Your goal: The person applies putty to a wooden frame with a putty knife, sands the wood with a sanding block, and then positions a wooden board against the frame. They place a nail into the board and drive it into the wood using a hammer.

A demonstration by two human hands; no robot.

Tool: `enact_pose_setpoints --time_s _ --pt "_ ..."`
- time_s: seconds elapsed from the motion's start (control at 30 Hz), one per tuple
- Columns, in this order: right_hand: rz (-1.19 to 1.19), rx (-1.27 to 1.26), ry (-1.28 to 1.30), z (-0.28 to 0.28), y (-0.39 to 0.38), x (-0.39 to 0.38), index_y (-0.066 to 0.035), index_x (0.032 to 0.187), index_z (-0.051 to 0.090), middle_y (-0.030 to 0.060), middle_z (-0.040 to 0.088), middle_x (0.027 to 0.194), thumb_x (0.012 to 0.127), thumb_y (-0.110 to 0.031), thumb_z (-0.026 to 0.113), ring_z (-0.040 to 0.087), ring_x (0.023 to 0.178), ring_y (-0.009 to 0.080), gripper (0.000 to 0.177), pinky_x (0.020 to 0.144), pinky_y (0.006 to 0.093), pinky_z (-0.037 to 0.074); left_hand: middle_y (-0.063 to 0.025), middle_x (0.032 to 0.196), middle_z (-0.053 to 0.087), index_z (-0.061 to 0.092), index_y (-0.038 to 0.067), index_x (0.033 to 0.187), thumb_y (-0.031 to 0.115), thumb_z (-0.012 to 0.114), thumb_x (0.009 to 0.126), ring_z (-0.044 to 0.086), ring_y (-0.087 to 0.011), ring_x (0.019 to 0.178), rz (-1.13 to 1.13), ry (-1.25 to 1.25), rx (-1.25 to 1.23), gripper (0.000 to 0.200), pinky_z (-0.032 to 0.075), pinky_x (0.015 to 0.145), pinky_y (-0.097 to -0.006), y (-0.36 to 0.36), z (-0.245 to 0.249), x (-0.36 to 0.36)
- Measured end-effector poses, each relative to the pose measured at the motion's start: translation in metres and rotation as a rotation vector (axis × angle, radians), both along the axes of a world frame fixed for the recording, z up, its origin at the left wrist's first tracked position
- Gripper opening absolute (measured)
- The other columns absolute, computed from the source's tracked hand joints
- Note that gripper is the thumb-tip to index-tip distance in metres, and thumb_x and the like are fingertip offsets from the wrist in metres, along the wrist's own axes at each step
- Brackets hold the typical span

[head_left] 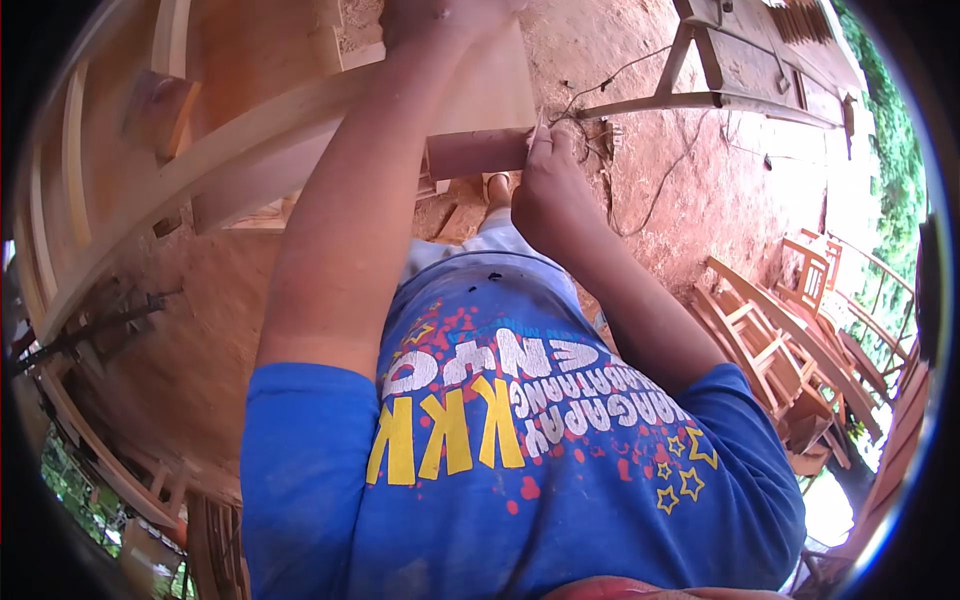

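Observation:
My left hand is at the top edge of the view, over a pale wooden panel. The frame cuts off its fingers, so whether it holds anything is hidden. My right hand is closed at the right end of a flat, reddish-brown piece, with the fingers pinched on its edge. That piece lies just below the panel, between my two forearms. A long curved wooden rail passes behind my left forearm.
Wooden framework with slats fills the left side. A wooden bench or table stands at the upper right, with cords on the dirt ground. Stacked wooden chair parts lie at the right.

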State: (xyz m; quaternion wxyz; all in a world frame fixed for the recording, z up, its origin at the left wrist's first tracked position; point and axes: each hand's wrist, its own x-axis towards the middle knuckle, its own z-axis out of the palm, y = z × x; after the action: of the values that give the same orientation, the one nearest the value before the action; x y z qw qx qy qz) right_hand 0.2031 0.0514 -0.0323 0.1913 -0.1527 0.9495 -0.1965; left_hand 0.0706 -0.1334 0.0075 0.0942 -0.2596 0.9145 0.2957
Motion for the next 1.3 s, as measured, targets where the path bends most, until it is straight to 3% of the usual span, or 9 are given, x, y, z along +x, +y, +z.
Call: enact_pose_setpoints --time_s 0.23,0.43,0.53,0.67,0.73,0.77,0.97,1.1,1.3 --pt "-0.028 0.081 0.133 -0.012 0.001 0.010 0.020 0.113 0.055 0.0335 0.055 0.115 0.082 0.002 0.062 0.062 0.102 0.0471 0.037 0.079 0.0518 0.057 -0.0367 0.167 0.019 0.012 0.015 0.169 0.065 0.077 0.077 0.053 -0.0444 0.140 0.011 0.042 -0.064 0.124 0.049 0.114 -0.0468 0.003 -0.008 -0.001" --pt "0.157 0.426 0.179 -0.007 0.001 0.021 0.005 0.092 0.076 0.0228 0.069 0.097 0.081 -0.011 0.070 0.064 0.102 0.0374 0.020 0.074 0.0404 0.058 -0.0306 0.167 0.024 0.017 0.008 0.168 0.075 0.078 0.068 0.050 -0.0424 0.143 -0.031 0.125 -0.109 0.135 0.047 0.116 -0.0461 0.000 -0.026 -0.008" --pt "0.181 0.483 0.155 -0.034 0.014 0.028 0.000 0.096 0.078 0.0202 0.071 0.102 0.084 -0.012 0.069 0.065 0.104 0.0364 0.019 0.076 0.0419 0.059 -0.0301 0.161 0.030 0.022 0.008 0.167 0.071 0.079 0.070 0.054 -0.0412 0.139 -0.039 0.158 -0.070 0.129 0.052 0.109 -0.0443 0.001 -0.021 -0.004" --pt "0.136 0.318 -0.082 -0.058 0.048 0.052 0.001 0.108 0.074 0.0196 0.075 0.106 0.092 -0.011 0.062 0.069 0.109 0.0368 0.023 0.090 0.0454 0.058 -0.0280 0.157 0.033 0.019 0.010 0.168 0.069 0.079 0.071 0.056 -0.0409 0.135 -0.039 0.104 -0.045 0.129 0.053 0.107 -0.0448 0.002 -0.009 0.004" --pt "-0.110 0.089 -0.182 -0.073 0.086 0.062 0.003 0.116 0.069 0.0261 0.073 0.111 0.092 -0.010 0.058 0.068 0.110 0.0422 0.029 0.095 0.0494 0.055 -0.0284 0.156 0.034 0.019 0.011 0.168 0.068 0.079 0.071 0.056 -0.0407 0.135 -0.035 0.149 -0.024 0.128 0.054 0.107 -0.0450 0.002 -0.014 0.006" --pt "-0.285 -0.013 -0.304 -0.036 0.093 0.065 0.002 0.120 0.066 0.0294 0.070 0.114 0.092 -0.010 0.056 0.067 0.109 0.0459 0.032 0.096 0.0516 0.053 -0.0286 0.156 0.034 0.019 0.011 0.168 0.068 0.079 0.071 0.056 -0.0407 0.135 -0.030 0.169 -0.021 0.128 0.054 0.107 -0.0451 0.002 -0.015 0.007" --pt "-0.541 -0.183 0.005 -0.003 0.144 0.064 -0.001 0.124 0.058 0.0282 0.071 0.107 0.089 -0.018 0.073 0.068 0.103 0.0464 0.042 0.089 0.0515 0.053 -0.0318 0.164 0.027 0.019 0.009 0.168 0.072 0.081 0.067 0.051 -0.0412 0.142 -0.032 0.109 -0.024 0.134 0.047 0.115 -0.0447 0.001 -0.006 0.005" --pt "-0.450 -0.249 0.174 -0.016 0.157 0.028 -0.004 0.117 0.067 0.0195 0.073 0.100 0.087 -0.018 0.079 0.071 0.093 0.0377 0.036 0.082 0.0462 0.055 -0.0301 0.160 0.033 0.020 0.010 0.168 0.071 0.082 0.067 0.051 -0.0411 0.141 -0.006 0.110 -0.046 0.133 0.047 0.115 -0.0444 0.003 -0.007 0.002" --pt "-0.136 -0.423 0.410 0.049 0.128 -0.006 -0.007 0.111 0.075 0.0125 0.067 0.092 0.086 -0.004 0.073 0.068 0.084 0.0293 0.025 0.080 0.0410 0.055 -0.0299 0.161 0.032 0.017 0.011 0.168 0.073 0.081 0.066 0.050 -0.0419 0.142 -0.026 0.084 -0.087 0.136 0.047 0.115 -0.0450 0.003 -0.012 -0.002"
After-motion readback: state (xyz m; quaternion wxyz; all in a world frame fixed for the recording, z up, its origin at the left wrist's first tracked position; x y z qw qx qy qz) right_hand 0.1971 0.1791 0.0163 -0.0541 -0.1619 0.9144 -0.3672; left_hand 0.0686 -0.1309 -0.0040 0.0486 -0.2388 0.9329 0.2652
